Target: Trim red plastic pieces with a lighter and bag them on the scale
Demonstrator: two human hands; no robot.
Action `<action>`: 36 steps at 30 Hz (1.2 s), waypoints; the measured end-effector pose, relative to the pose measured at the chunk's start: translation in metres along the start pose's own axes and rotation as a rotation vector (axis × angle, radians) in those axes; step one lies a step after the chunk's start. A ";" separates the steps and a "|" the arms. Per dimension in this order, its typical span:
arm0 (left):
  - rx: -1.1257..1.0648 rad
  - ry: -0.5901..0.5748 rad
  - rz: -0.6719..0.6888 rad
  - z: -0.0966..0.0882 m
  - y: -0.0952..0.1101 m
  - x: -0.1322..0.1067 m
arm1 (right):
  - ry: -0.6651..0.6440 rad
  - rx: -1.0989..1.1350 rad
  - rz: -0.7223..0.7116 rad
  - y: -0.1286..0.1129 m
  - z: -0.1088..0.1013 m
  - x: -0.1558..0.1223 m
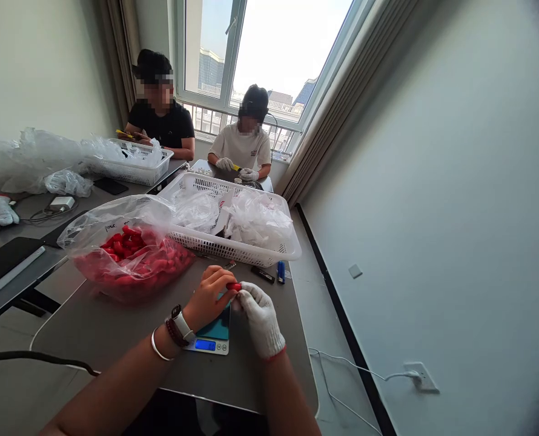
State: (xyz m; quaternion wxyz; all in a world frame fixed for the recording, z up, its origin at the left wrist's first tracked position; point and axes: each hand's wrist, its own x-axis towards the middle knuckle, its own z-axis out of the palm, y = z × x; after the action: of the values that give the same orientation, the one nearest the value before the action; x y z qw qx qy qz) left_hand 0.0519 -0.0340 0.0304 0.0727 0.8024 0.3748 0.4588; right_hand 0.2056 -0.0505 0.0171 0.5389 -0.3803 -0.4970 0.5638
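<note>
A small red glossy piece (234, 286) is pinched between my two hands above the table; its exact kind is not clear. My left hand (212, 295), bare and with a watch and bracelets at the wrist, grips its left side. On the other side my right hand (259, 315), in a white knitted glove, has its fingers closed on the same piece. Below my left hand lies a small digital scale (221, 347) with a lit blue display and a teal top, partly covered by that hand. A clear plastic bag (128, 266) full of similar red pieces stands to the left.
Behind my hands sits a white basket (233, 250) of clear plastic bags. A blue lighter (281, 272) and a black object (263, 274) lie near the table's right edge. Two people (160, 121) work across the tables. A second basket (146, 174) stands at left.
</note>
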 end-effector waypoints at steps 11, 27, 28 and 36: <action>0.462 -0.047 0.125 0.004 0.003 -0.003 | 0.099 0.118 0.084 0.000 0.000 0.001; 0.379 -0.077 0.155 0.001 -0.001 0.000 | 0.078 -0.242 -0.103 0.004 -0.008 -0.003; 0.376 -0.096 0.177 0.001 -0.002 0.000 | 0.076 -0.189 -0.085 0.004 -0.008 -0.003; 0.450 -0.149 0.200 0.001 -0.005 -0.002 | -0.036 0.077 -0.040 0.002 -0.005 0.001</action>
State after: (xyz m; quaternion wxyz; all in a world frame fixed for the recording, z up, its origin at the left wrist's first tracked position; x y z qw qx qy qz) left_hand 0.0495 -0.0316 0.0267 -0.1261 0.8629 0.3800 0.3082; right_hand 0.2102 -0.0488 0.0143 0.5553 -0.3389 -0.4924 0.5783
